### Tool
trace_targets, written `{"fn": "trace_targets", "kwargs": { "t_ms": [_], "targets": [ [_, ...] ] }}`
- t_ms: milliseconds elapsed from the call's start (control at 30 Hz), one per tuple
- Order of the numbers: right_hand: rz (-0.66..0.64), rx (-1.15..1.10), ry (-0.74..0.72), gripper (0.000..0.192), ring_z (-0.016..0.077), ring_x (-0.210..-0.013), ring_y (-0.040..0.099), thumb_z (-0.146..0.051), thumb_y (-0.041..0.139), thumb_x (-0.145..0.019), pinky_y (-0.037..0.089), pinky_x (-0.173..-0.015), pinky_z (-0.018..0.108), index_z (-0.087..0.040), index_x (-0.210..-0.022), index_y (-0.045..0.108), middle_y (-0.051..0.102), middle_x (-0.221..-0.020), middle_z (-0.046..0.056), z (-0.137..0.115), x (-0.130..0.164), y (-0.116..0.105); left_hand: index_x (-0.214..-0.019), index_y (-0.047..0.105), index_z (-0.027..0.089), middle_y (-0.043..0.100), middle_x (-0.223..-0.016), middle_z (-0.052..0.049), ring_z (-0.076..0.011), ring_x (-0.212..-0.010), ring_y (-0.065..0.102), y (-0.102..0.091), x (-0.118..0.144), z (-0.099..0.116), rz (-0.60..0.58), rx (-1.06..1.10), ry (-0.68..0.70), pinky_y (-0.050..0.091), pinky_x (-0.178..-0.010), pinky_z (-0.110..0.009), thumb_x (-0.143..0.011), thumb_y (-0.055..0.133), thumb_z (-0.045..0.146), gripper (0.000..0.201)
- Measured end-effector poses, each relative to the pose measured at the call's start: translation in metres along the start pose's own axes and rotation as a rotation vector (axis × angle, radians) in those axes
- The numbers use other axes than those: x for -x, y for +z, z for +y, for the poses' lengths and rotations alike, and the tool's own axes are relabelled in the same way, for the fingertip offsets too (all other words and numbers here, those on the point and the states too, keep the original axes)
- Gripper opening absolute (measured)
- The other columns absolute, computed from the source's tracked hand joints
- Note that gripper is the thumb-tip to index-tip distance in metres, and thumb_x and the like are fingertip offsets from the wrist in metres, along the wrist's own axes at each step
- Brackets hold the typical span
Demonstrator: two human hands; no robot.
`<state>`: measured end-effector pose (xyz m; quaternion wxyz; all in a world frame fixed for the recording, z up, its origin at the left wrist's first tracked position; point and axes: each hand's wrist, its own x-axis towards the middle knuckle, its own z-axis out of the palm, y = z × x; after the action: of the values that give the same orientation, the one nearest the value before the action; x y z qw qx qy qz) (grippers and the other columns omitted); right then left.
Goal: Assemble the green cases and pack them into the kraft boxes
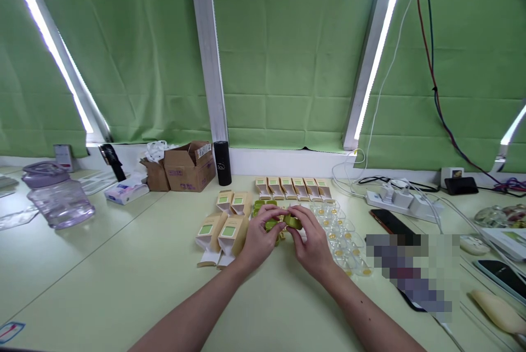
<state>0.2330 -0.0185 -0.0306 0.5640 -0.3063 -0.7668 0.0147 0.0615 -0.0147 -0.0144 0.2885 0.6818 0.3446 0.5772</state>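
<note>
Both hands, left hand [258, 240] and right hand [313, 242], together grip a small green object [283, 223] above the table [123, 264], between tan boxes [222, 231] left and clear cups [345, 237] right.

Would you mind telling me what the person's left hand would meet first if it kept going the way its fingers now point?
The left hand points right and slightly away, at the green item it already grips with the right hand. Straight on, it would probably meet the right hand's fingers first, though depth is unclear.

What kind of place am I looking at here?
Probably a small packing workstation: rows of small cartons and clear trays lie on a pale green table, backed by green curtains. Both hands hold a green item.
</note>
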Motion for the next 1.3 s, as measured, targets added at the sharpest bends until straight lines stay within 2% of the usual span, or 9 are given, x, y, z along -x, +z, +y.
{"fn": "trace_targets", "kwargs": {
  "t_ms": [200,300,400,533,700,833,967,1167,1300],
  "targets": [
    [0.078,-0.068,0.093,0.039,0.0283,-0.125,0.067,-0.016,0.058,-0.099,0.062,-0.101,0.048,-0.026,-0.137,0.06,0.069,-0.132,0.013,0.004,-0.001,0.002,-0.121,0.077,0.024,0.067,-0.129,-0.012,-0.0285,-0.128,0.061,-0.001,0.002,0.003,0.013,-0.061,0.017,0.053,-0.108,-0.045,-0.094,0.07,0.023,0.028],
    [0.074,-0.148,0.195,0.038,0.0265,-0.114,0.072,-0.02,0.059,-0.099,0.066,-0.091,0.042,-0.025,-0.137,0.061,0.071,-0.13,0.012,0.001,-0.001,0.003,-0.127,0.073,0.026,0.069,-0.132,-0.011,-0.0303,-0.135,0.054,0.0,0.006,0.003,0.043,-0.205,0.151,0.049,-0.112,-0.05,-0.094,0.068,0.018,0.034],
    [0.054,-0.245,0.274,0.037,0.0219,-0.098,0.076,-0.021,0.058,-0.1,0.068,-0.08,0.035,-0.026,-0.137,0.061,0.074,-0.125,0.01,-0.005,0.0,0.004,-0.133,0.069,0.028,0.071,-0.136,-0.009,-0.0344,-0.138,0.048,0.003,0.01,0.003,0.016,-0.4,0.339,0.043,-0.115,-0.059,-0.092,0.067,0.012,0.044],
    [0.037,-0.315,0.283,0.038,0.02,-0.093,0.077,-0.021,0.058,-0.101,0.069,-0.08,0.033,-0.028,-0.139,0.061,0.074,-0.126,0.008,-0.014,0.001,0.005,-0.138,0.065,0.029,0.071,-0.136,-0.009,-0.0362,-0.132,0.05,0.006,0.014,0.002,0.023,-0.544,0.397,0.042,-0.113,-0.06,-0.092,0.062,0.009,0.05],
    [-0.028,-0.444,0.261,0.055,0.0273,-0.12,0.072,-0.018,0.062,-0.097,0.066,-0.099,0.043,-0.028,-0.15,0.053,0.066,-0.143,0.012,-0.019,-0.001,0.001,-0.141,0.064,0.028,0.068,-0.138,-0.009,-0.034,-0.133,0.047,0.004,0.011,0.005,0.049,-0.498,0.367,0.042,-0.113,-0.057,-0.094,0.058,0.008,0.051],
    [-0.034,-0.465,0.276,0.058,0.0284,-0.126,0.069,-0.017,0.062,-0.095,0.064,-0.103,0.046,-0.029,-0.151,0.053,0.065,-0.144,0.011,-0.017,-0.002,0.0,-0.139,0.066,0.03,0.067,-0.136,-0.009,-0.0323,-0.134,0.046,0.003,0.008,0.008,0.058,-0.393,0.259,0.041,-0.115,-0.054,-0.095,0.062,0.013,0.047],
    [-0.012,-0.425,0.292,0.056,0.0252,-0.114,0.072,-0.018,0.061,-0.097,0.067,-0.096,0.044,-0.03,-0.151,0.054,0.065,-0.142,0.011,-0.013,-0.002,0.001,-0.14,0.066,0.032,0.067,-0.132,-0.009,-0.0311,-0.132,0.048,0.003,0.005,0.009,0.022,-0.281,0.157,0.043,-0.114,-0.051,-0.097,0.065,0.022,0.045],
    [0.022,-0.361,0.253,0.045,0.022,-0.1,0.073,-0.021,0.058,-0.1,0.069,-0.083,0.04,-0.031,-0.144,0.059,0.06,-0.145,0.013,-0.013,-0.003,0.001,-0.14,0.067,0.029,0.067,-0.132,-0.011,-0.0316,-0.131,0.05,-0.001,0.006,0.012,-0.035,-0.129,0.098,0.043,-0.114,-0.051,-0.099,0.065,0.032,0.042],
    [0.051,-0.33,0.241,0.04,0.021,-0.096,0.072,-0.023,0.059,-0.1,0.068,-0.08,0.038,-0.029,-0.14,0.061,0.059,-0.139,0.013,-0.011,-0.002,0.001,-0.13,0.071,0.027,0.068,-0.126,-0.011,-0.0313,-0.127,0.054,-0.002,0.006,0.012,0.035,-0.081,0.036,0.047,-0.109,-0.048,-0.1,0.062,0.041,0.034]
  ]
}}
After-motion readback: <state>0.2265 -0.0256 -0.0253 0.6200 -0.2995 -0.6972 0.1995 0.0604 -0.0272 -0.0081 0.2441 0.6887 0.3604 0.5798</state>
